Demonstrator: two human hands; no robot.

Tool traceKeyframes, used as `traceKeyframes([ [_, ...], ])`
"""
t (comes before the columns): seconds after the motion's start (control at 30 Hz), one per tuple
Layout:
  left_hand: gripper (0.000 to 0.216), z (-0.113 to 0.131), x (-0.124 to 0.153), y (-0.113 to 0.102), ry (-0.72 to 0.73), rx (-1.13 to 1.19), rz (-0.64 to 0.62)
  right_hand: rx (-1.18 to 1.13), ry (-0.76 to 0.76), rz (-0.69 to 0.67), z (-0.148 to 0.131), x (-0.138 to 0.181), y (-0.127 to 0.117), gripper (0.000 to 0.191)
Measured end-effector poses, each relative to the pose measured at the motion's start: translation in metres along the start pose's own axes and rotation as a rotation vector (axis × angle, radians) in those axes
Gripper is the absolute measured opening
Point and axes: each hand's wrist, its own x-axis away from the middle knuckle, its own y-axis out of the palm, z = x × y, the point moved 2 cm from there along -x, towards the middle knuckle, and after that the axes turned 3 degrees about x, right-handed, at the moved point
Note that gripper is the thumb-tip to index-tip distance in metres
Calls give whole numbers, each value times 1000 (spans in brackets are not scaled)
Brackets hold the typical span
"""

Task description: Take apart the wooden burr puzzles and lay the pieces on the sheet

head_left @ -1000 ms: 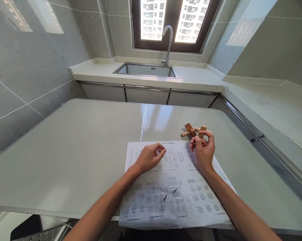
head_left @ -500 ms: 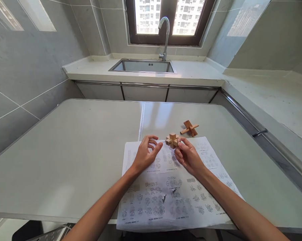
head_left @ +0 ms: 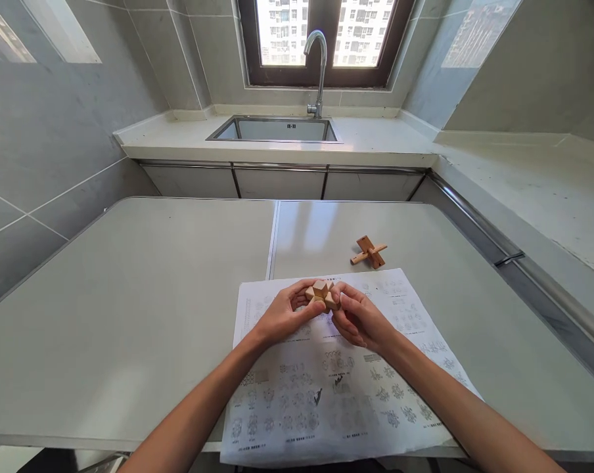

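The wooden block puzzle (head_left: 320, 293) is a small knot of pale crossed bars with stubs pointing up, left and right, so no single long axis stands out; one square bar end faces upward. It is held just above the far part of the printed instruction sheet (head_left: 336, 374), between both hands.

The left hand (head_left: 283, 315) closes its grip on the puzzle's left side, thumb and curled fingers pinching the wood. The right hand (head_left: 359, 320) grips the right side the same way, fingertips pressed against the bars and the remaining fingers folded underneath. Both grips are narrow, only as wide as the piece itself.

The sheet lies flat on the grey worktop (head_left: 129, 295), its near edge hanging over the front. A second wooden cross piece (head_left: 368, 251) rests on the worktop beyond the sheet's far right corner, well apart from the hands, with its thin stick running left to right.
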Motion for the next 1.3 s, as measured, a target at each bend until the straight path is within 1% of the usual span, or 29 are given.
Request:
traceKeyframes([
  [0.13,70,-2,-1,-1,17,6,-32,-4,-5,13,-5,0,2,43],
  [0.23,68,-3,-1,-2,29,19,-27,-1,-7,14,-7,-1,2,41],
  [0.43,70,-2,0,-4,24,-7,60,75,-7,52,-9,1,2,33],
  [0.6,71,-1,-2,-6,86,-41,121,144,3,91,-9,-1,3,35],
  [0.67,72,-1,-2,-6,83,-26,135,153,27,50,-9,-2,4,35],
  [0.73,73,-1,-2,-6,71,6,131,156,52,-24,-8,-2,6,35],
  [0.83,74,-2,-1,-7,57,48,84,171,62,-133,-6,-2,7,32],
  [0.93,74,-2,0,-8,49,50,22,211,52,-188,-4,-1,7,34],
  [1.03,74,-3,0,-8,31,40,-7,254,35,-189,-5,-2,7,36],
  [1.17,77,-3,-1,-8,44,55,17,302,8,-146,-6,-1,8,37],
  [1.3,74,-1,0,-8,72,0,39,386,-21,-114,-7,-1,8,38],
])
